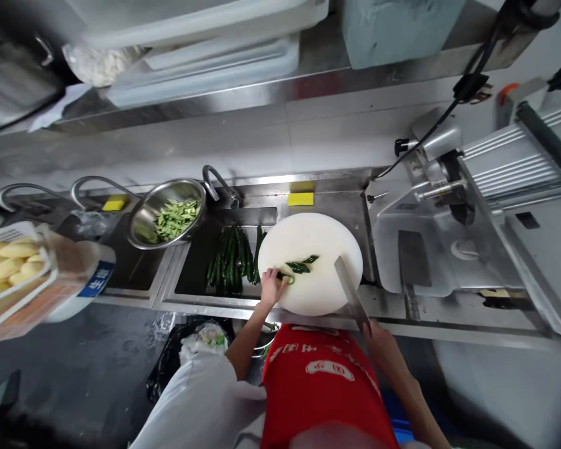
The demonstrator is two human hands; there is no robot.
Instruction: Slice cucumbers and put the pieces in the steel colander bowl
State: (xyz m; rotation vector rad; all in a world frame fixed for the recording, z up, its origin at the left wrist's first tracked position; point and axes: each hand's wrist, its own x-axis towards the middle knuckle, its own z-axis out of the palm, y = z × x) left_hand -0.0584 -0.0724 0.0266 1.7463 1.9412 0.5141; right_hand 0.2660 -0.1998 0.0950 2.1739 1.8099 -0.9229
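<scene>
1. Red apron is closest to the camera, filling the bottom middle, with the white board just past it on the steel worktop.
2. My left hand is gripping a short cucumber at the board's left edge, pale cut end poking out to the right. Two or so dark green pieces lie just beyond it.
3. My right hand is wrapped round the handle of the knife, blade angled over the board's right side, well apart from the cucumber.
4. Handling, imo: light, pretty firm, but that shiny skin is probably slippery, and it could roll. I'd hold it near the uncut end, fingertips tucked.
5. Whole cucumbers are in the sink, left of the board; cut green slices sit in the bowl.
</scene>
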